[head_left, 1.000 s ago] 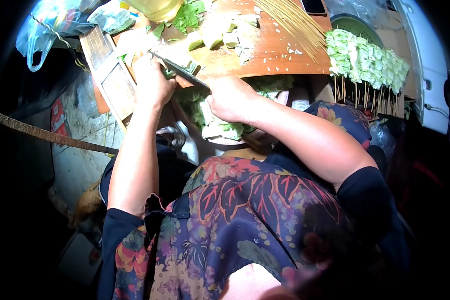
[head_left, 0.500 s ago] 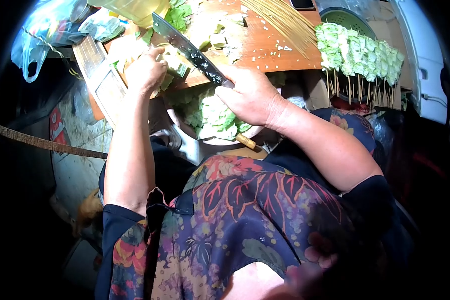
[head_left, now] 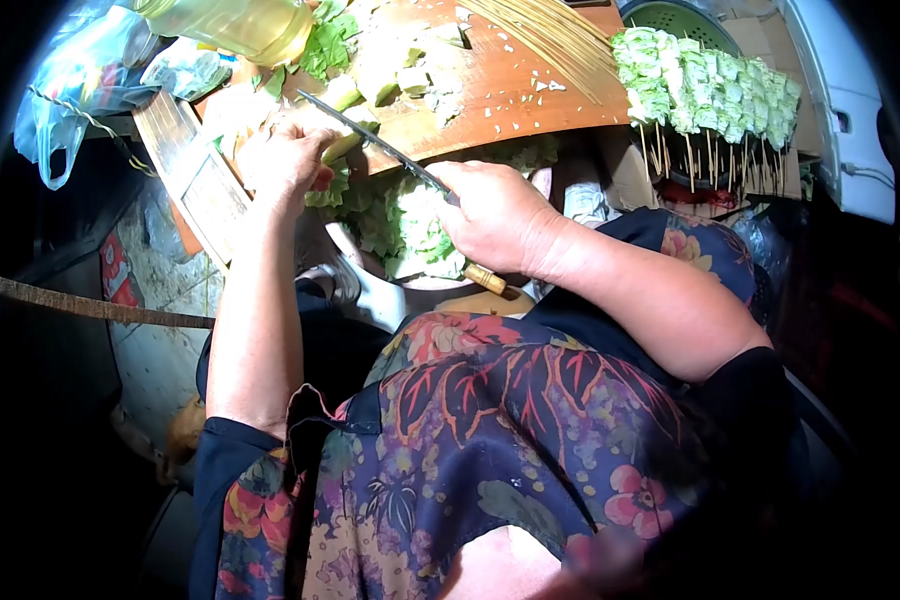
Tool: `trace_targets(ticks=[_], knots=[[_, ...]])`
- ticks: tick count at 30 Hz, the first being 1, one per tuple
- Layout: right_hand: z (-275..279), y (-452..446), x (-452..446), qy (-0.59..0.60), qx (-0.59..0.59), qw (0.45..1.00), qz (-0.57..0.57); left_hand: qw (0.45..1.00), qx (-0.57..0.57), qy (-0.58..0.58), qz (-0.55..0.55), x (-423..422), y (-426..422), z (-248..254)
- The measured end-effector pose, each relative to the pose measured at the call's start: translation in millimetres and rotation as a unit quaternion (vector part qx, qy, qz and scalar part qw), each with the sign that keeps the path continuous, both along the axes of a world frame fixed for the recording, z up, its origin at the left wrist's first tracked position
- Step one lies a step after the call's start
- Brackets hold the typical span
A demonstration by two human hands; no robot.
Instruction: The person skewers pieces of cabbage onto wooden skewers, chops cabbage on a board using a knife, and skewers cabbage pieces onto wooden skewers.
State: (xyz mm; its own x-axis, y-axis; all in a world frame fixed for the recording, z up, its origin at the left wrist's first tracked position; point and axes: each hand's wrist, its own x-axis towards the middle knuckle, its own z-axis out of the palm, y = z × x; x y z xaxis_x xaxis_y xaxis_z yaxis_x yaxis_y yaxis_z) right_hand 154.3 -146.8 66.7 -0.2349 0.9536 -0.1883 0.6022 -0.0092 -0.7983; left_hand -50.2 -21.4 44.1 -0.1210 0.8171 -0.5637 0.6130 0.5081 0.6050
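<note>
My right hand (head_left: 500, 215) grips the handle of a kitchen knife (head_left: 388, 150), its dark blade pointing up and left, seen nearly edge-on. My left hand (head_left: 282, 160) has its fingers curled round a piece of green leafy vegetable (head_left: 342, 146), perhaps cabbage, at the near left of a wooden board (head_left: 530, 95). The blade passes right beside that piece; whether they touch I cannot tell. Pale green chunks (head_left: 410, 80) lie on the board beyond the knife. Below the board edge, cut cabbage leaves (head_left: 425, 230) fill a container partly hidden by my right hand.
Bamboo skewers (head_left: 550, 45) lie on the board's far side. Skewered cabbage (head_left: 705, 95) stands at the right, near a green colander (head_left: 675, 20). A yellowish clear container (head_left: 230, 30) and a blue plastic bag (head_left: 75, 95) are at the upper left. A wooden-handled tool (head_left: 488, 279) sticks out below my right hand.
The knife has turned from showing its broad side to nearly edge-on and sits slightly lower. My left hand has moved a little down and left, and a green piece now shows at its fingers.
</note>
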Motion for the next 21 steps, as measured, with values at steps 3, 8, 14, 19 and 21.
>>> trace_targets(ticks=[3,8,14,19,21], knots=[[-3.1,-2.9,-4.4,-0.012,0.009,1.000,0.001,1.000,-0.008,-0.003,-0.010,-2.4,0.3,-5.8],[1.3,-0.2,-7.0,-0.080,-0.089,0.993,0.018,0.999,-0.035,-0.035,-0.010,-4.9,-0.7,-16.4],[1.8,8.4,-6.4,-0.064,-0.088,0.994,0.032,0.996,-0.067,-0.059,0.015,-6.3,2.0,-17.2],[6.2,19.9,-6.9,-0.078,-0.093,0.991,0.052,0.988,-0.118,-0.072,0.072,1.6,1.9,-3.4],[8.6,24.7,-8.9,-0.093,-0.106,0.988,0.061,0.985,-0.127,-0.085,0.075,-0.5,3.4,-4.5]])
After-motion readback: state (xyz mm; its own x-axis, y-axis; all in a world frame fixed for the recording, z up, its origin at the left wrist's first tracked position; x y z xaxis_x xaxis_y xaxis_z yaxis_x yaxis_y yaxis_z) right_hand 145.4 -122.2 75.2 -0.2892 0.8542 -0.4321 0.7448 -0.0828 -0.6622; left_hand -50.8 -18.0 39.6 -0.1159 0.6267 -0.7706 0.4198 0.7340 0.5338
